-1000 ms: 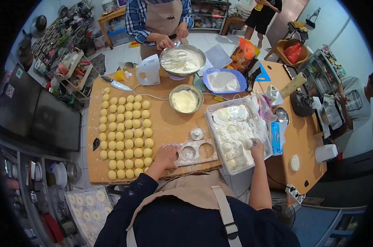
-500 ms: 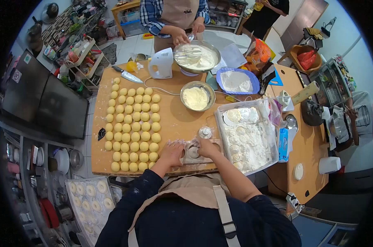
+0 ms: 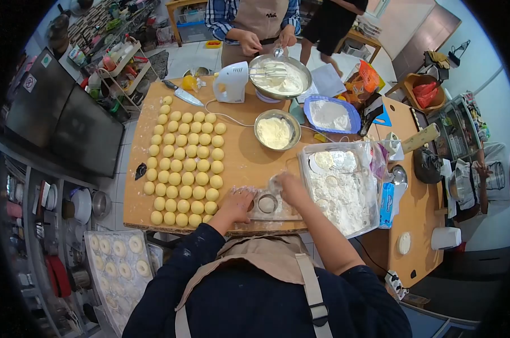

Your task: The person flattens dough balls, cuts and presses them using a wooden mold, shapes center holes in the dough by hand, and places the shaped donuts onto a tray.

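A flat, pale pressing mould (image 3: 280, 216) with round openings lies at the table's near edge, dusted with flour. My left hand (image 3: 236, 204) grips its left end, fingers floury. My right hand (image 3: 291, 190), blurred by motion, is closed round a small whitish round press (image 3: 275, 183) just above and behind the mould's right half. One opening (image 3: 268, 203) shows a round rim with something pale inside. To the left, rows of yellow dough balls (image 3: 187, 163) cover the table. Close to my right hand lies a tray of flour (image 3: 342, 194) with pale rounds in it.
A steel bowl of yellow cream (image 3: 277, 131), a blue tub of flour (image 3: 329, 115) and a knife (image 3: 187, 97) stand farther back. Across the table, a person works at a mixing bowl (image 3: 297, 87) with a hand mixer (image 3: 231, 82). A tray of dough rings (image 3: 117, 270) sits lower left.
My right hand has left the mould's opening and taken hold of the small round press behind it. My left hand stays on the mould. The view has shifted slightly; a person in the background has moved left.
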A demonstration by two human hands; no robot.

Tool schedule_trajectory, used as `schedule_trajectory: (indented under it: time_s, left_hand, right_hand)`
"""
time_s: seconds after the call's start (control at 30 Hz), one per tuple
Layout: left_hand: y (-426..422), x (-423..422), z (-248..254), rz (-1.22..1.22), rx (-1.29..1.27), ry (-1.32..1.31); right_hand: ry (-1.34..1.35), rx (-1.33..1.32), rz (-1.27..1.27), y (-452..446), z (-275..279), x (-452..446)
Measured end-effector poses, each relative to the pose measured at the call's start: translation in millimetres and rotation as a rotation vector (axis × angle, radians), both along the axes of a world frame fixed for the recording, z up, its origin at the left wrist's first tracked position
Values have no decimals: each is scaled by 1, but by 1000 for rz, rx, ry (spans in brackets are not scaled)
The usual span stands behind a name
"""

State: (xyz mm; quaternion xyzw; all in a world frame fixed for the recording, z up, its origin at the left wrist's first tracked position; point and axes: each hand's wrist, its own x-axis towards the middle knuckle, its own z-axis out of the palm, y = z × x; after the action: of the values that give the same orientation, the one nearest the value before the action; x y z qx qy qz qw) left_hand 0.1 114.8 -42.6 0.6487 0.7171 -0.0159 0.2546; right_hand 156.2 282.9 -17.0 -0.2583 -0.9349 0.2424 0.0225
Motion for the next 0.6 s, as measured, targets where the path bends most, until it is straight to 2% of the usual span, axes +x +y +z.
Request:
schedule_trajectory:
  time_s: [0.13, 0.23, 0.6]
  left_hand:
    - [-1, 3, 14, 13, -75, 6]
    - [-6, 3, 6, 19, 15, 16]
    - [-7, 4, 6, 39, -5, 10]
  right_hand:
    - [-100, -21, 133, -29, 3, 5]
    - [-65, -9, 119, -42, 4, 9]
    - [-148, 135, 191, -65, -5, 2]
